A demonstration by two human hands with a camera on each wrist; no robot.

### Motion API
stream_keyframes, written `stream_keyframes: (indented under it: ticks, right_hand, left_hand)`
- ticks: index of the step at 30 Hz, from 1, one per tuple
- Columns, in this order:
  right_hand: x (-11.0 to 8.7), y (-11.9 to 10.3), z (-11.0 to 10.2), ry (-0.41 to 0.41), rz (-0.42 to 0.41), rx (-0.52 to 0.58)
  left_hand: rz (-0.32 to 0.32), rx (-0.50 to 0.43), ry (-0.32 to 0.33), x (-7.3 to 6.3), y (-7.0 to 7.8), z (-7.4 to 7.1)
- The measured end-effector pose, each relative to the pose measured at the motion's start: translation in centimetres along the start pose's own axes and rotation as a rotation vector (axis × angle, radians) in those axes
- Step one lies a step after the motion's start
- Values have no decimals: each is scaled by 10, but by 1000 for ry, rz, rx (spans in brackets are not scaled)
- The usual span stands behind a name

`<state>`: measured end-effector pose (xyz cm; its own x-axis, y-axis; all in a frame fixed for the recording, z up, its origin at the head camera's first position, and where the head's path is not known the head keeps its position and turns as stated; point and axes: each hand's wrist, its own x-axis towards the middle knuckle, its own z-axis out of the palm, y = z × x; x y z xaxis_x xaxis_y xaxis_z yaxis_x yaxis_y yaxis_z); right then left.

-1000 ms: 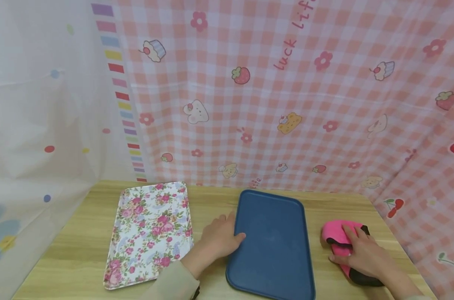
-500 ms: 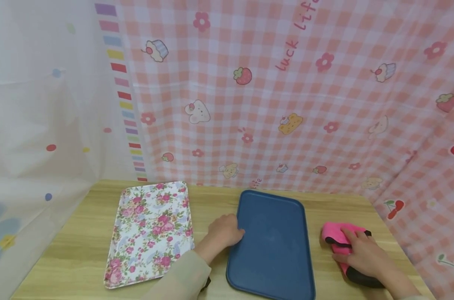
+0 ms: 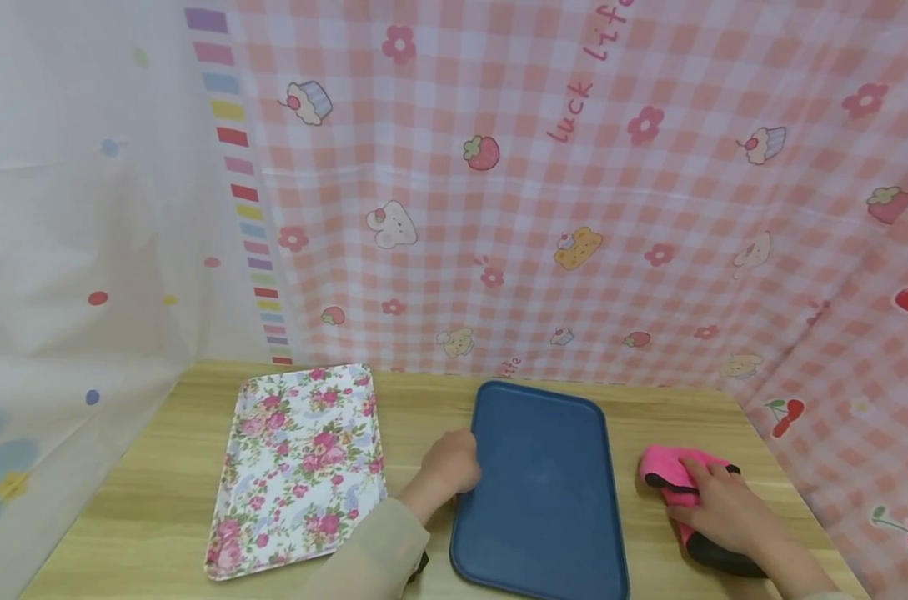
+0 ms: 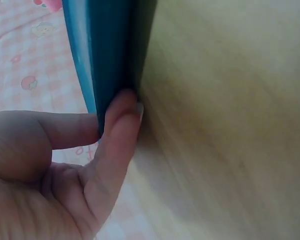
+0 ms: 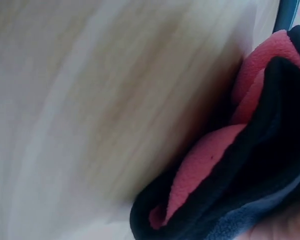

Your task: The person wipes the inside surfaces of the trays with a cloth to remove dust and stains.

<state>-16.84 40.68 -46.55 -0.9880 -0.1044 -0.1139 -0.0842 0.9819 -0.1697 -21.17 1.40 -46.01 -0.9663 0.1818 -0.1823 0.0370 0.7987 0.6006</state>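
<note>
Table [image 3: 671, 400] bears the blue tray [image 3: 539, 500], pinched edgewise by left hand [image 3: 452, 463], thumb since drawn back; pink cloth [image 3: 665, 462] is covered by right hand [image 3: 729, 508], grip unclear.

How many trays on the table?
2. Floral tray on the person's left; blue tray right of it, its left edge pinched by the left hand. No others visible.

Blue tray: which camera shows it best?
Head view: nearly the whole tray shows. The left wrist view gives only an edge, pinched by the left hand; the right wrist view, just a blue sliver at top right.
</note>
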Motion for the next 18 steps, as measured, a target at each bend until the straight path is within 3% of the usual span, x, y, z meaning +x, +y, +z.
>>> stream_keyframes:
  ticks: [6, 13, 18]
  right_hand:
    - [1, 1, 2, 5, -5, 5]
    - [2, 0, 2, 14, -5, 14]
    - [2, 1, 3, 31, -10, 19]
  left_hand:
    - [11, -162, -40, -2, -7, -5]
    - [25, -290, -8, -12, -9, -10]
    - [-1, -528, -64, -20, -6, -13]
